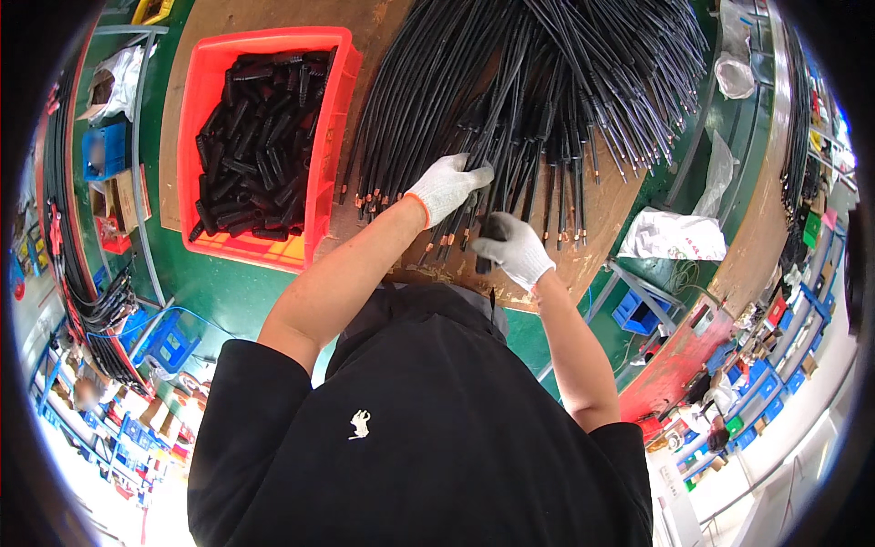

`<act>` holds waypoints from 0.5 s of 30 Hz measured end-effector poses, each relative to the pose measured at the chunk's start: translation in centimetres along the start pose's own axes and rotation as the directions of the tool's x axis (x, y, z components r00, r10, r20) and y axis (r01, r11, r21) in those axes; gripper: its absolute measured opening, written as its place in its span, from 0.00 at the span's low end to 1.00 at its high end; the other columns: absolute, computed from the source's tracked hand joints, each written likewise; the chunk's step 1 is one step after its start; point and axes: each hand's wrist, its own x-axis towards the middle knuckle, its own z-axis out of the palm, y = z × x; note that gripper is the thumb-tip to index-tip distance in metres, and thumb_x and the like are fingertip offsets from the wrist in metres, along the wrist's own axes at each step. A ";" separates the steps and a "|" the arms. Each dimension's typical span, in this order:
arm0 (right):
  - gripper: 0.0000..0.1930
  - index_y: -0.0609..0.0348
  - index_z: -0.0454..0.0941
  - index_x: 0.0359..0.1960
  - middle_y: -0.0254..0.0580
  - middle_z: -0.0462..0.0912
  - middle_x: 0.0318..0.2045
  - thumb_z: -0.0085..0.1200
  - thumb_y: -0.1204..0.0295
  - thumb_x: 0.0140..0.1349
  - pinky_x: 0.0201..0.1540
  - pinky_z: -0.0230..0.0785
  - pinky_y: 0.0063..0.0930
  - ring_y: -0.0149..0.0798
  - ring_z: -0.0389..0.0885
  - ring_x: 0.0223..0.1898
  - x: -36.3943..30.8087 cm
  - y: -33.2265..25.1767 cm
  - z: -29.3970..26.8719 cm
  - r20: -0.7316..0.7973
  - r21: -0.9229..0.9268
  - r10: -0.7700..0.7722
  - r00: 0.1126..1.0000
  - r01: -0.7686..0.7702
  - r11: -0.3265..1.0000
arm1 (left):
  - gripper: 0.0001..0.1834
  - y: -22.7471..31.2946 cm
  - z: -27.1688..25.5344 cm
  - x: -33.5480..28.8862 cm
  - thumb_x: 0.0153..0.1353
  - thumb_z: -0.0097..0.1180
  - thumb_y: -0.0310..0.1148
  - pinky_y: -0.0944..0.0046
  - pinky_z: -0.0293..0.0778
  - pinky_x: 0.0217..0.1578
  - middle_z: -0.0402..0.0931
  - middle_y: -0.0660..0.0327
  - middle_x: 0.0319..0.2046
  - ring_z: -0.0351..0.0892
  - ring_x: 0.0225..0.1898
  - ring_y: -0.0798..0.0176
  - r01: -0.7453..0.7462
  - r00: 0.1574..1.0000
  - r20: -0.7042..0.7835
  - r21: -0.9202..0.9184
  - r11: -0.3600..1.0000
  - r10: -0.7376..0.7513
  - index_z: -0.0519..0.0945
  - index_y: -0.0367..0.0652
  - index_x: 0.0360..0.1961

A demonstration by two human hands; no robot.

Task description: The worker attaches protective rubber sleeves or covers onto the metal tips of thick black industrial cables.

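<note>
A large bundle of black cables (419, 100) fans over the wooden table, many with bare copper ends pointing toward me. My left hand (449, 190), in a white glove with an orange cuff, is closed around a black cable at the near side of the bundle. Just right of it and closer to my body, my right hand (516, 252), also in a white glove, grips a black sleeve (496, 227). The glove's fingers cover part of this sleeve; whether a cable runs inside it I cannot tell.
To the left stands a red bin (342, 118) filled with black ribbed sleeves. The brown table (205, 36) ends close to my waist. White plastic bags (673, 235) lie on a rack at the right, above a blue crate (638, 310). Metal shelving (146, 164) flanks the table's left.
</note>
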 end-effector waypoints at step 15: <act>0.30 0.62 0.82 0.63 0.54 0.90 0.54 0.67 0.56 0.63 0.62 0.78 0.42 0.55 0.88 0.58 11.4 -12.9 -11.6 -0.634 -0.616 -0.515 0.577 0.027 0.787 | 0.16 -0.2 0.6 0.1 0.75 0.62 0.43 0.66 0.73 0.37 0.80 0.66 0.30 0.75 0.33 0.72 -0.060 0.996 -0.053 0.121 0.991 0.066 0.83 0.40 0.39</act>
